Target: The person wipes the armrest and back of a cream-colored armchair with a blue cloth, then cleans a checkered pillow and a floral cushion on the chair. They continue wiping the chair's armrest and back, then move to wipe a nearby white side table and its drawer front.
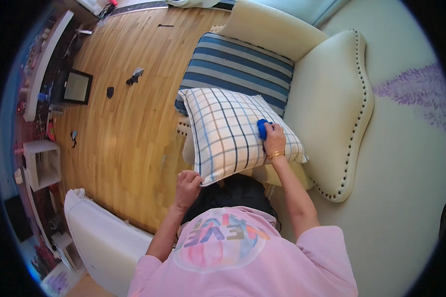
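Observation:
In front of me a plaid cushion [223, 130], white with blue, brown and dark lines, rests partly on the striped seat cushion [241, 61] of a cream settee. My left hand [188, 187] pinches the cushion's near left corner between thumb and fingers. A crumpled blue cloth [262, 129] is gripped in my right hand [275, 139], which is on the upper face of the cushion toward its right side. Part of the cloth is hidden under the fingers. The cushion covers the near part of the striped seat.
The settee's studded backrest [330, 111] stands on the right against a wall with a purple floral pattern. Small dark items [135, 76] lie scattered on the wooden floor [133, 122]. A white padded piece [104, 237] is at lower left, near a white cubby shelf [42, 165].

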A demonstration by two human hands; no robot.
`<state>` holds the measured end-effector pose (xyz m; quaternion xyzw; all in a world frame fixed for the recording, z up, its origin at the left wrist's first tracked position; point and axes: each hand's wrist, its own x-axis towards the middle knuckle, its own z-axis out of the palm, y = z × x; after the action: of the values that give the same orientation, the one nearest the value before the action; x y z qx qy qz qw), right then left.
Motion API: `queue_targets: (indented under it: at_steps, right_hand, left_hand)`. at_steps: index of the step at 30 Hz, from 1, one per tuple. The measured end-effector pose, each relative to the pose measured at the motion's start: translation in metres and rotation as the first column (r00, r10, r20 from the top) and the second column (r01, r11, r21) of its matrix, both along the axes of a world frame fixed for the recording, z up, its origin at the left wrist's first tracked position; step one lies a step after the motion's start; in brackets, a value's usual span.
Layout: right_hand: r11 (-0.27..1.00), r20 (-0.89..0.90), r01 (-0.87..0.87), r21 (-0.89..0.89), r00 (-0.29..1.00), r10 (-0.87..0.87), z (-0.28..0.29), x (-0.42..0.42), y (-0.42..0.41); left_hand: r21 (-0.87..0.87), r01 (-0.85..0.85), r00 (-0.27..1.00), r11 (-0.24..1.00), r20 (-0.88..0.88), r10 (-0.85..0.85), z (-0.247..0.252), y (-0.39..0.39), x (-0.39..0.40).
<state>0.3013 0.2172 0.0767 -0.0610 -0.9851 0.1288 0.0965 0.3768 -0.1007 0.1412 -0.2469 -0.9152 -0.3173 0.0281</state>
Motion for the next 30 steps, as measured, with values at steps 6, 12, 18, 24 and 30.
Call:
queue_targets:
  at_steps: [6, 12, 18, 24, 30]
  right_hand:
    - [0.807, -0.079, -0.485, -0.337, 0.869, 0.489, 0.063, -0.013, -0.094]
    - [0.639, -0.049, -0.73, -0.243, 0.667, 0.744, 0.025, 0.014, -0.129]
    - [0.641, -0.062, -0.739, -0.21, 0.664, 0.745, 0.022, 0.015, -0.127]
    - [0.652, -0.043, -0.732, -0.2, 0.671, 0.74, 0.033, 0.01, -0.126]
    - [0.54, -0.039, -0.81, -0.226, 0.562, 0.826, 0.041, 0.003, -0.121]
  left_hand:
    - [-0.037, -0.193, 0.98, 0.98, 0.032, 0.194, 0.008, 0.01, 0.011]
    - [0.115, -0.412, 0.874, 0.904, 0.33, 0.357, -0.017, 0.011, 0.033]
    - [0.072, -0.772, 0.486, 0.632, 0.708, 0.512, -0.064, 0.014, 0.008]
    - [-0.166, -0.635, 0.467, 0.754, 0.695, 0.547, -0.086, 0.029, -0.023]
    - [-0.063, -0.501, 0.54, 0.863, 0.757, 0.368, -0.06, 0.026, -0.002]
